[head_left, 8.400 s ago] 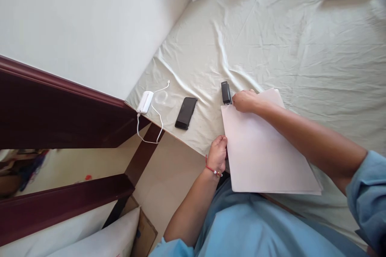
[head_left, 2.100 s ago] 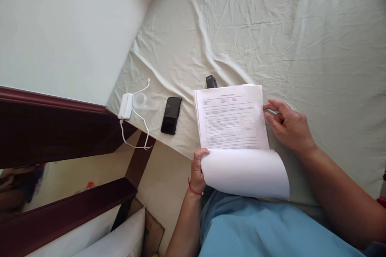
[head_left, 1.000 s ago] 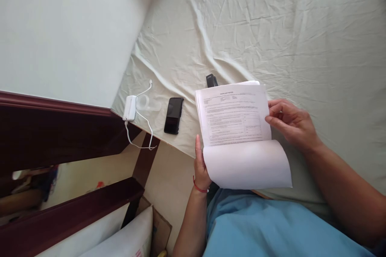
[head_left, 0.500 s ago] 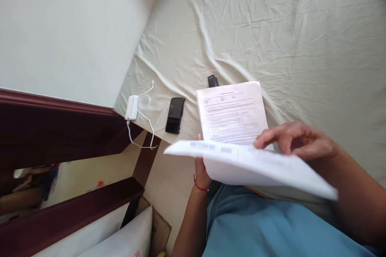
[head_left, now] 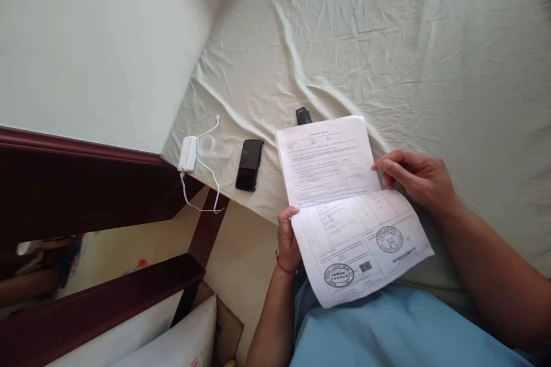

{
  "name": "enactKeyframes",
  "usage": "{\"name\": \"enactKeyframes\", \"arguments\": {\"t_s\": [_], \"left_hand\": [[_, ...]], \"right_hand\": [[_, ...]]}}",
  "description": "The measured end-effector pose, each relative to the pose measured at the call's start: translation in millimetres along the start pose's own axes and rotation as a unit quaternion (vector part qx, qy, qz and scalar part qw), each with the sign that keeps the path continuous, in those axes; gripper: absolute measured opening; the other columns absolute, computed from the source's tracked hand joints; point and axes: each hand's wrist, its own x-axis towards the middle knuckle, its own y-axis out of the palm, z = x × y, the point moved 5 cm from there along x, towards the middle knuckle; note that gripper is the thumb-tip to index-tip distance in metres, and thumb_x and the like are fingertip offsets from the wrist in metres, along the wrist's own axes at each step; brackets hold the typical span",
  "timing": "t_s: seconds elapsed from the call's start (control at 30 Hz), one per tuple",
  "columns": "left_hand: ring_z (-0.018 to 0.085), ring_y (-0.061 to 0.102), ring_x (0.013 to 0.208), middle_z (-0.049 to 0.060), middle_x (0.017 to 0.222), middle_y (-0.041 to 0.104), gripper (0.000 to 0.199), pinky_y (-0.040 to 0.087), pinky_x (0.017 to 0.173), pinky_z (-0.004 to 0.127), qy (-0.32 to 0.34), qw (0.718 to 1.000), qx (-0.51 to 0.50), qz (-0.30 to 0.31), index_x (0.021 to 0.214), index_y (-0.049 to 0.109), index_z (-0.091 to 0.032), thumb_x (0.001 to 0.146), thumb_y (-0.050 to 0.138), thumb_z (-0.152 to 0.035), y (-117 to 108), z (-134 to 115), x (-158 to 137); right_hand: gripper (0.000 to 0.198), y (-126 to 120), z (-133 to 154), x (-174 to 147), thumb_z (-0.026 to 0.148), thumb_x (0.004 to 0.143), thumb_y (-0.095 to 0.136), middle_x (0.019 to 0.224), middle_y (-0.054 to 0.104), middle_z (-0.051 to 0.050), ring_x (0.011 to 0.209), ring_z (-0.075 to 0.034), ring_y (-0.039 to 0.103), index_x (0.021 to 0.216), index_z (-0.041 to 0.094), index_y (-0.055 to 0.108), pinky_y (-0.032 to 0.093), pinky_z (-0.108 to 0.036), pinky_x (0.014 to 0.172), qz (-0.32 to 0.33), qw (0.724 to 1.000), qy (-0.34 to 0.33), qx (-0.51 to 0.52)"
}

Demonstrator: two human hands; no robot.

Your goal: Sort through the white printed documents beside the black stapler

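Dressed in a plain light blue garment (head_left: 370,332), softly wrinkled over the front and of a deeper blue in the shade. Decorated on the left wrist (head_left: 288,258) with a thin red bracelet (head_left: 283,266), similar to a string, carrying a small pale bead (head_left: 296,271). Bare along both forearms (head_left: 495,264) until the fingers (head_left: 391,168).

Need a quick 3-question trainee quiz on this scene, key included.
1. Multiple choice: which wrist wears the red bracelet? A) left B) right
2. True or false: the black phone lies between the white device with the cable and the papers.
3. Count: how many ring-shaped stamps show on the lower sheet, held by the left hand?

Key: 1. A; 2. True; 3. Two
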Motion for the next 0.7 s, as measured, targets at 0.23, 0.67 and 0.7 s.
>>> {"name": "enactKeyframes", "arguments": {"t_s": [0.23, 0.67, 0.7], "left_hand": [[0.014, 0.058, 0.076, -0.001, 0.092, 0.061, 0.024, 0.047, 0.069, 0.025, 0.052, 0.998, 0.0, -0.022, 0.107, 0.054, -0.024, 0.085, 0.06, -0.019, -5, -9, 6], [0.012, 0.056, 0.069, -0.003, 0.085, 0.06, 0.019, 0.047, 0.066, 0.024, 0.06, 0.998, -0.009, -0.003, 0.106, 0.054, -0.024, 0.088, 0.062, -0.022, -4, -6, 6], [0.012, 0.056, 0.069, -0.003, 0.085, 0.06, 0.019, 0.047, 0.066, 0.023, 0.061, 0.998, -0.012, -0.003, 0.105, 0.054, -0.024, 0.088, 0.063, -0.022, -4, -7, 6]], "right_hand": [[0.02, -9, -11, 5, 0.04, 0.093, 0.066, 0.079, 0.073, -0.002, 0.054, -0.018, 0.06, 0.105, 0.025, 0.071, 0.049, -0.036, 0.059, -0.136, 0.972, 0.003, -0.193], [0.031, 0, -13, 8, 0.039, 0.09, 0.069, 0.09, 0.079, -0.004, 0.068, -0.021, 0.069, 0.117, 0.023, 0.07, 0.056, -0.041, 0.076, -0.063, 0.985, 0.011, -0.162], [0.029, 1, -12, 8, 0.041, 0.089, 0.07, 0.087, 0.078, -0.003, 0.064, -0.02, 0.066, 0.112, 0.023, 0.071, 0.055, -0.039, 0.071, -0.062, 0.984, 0.009, -0.169]]}}
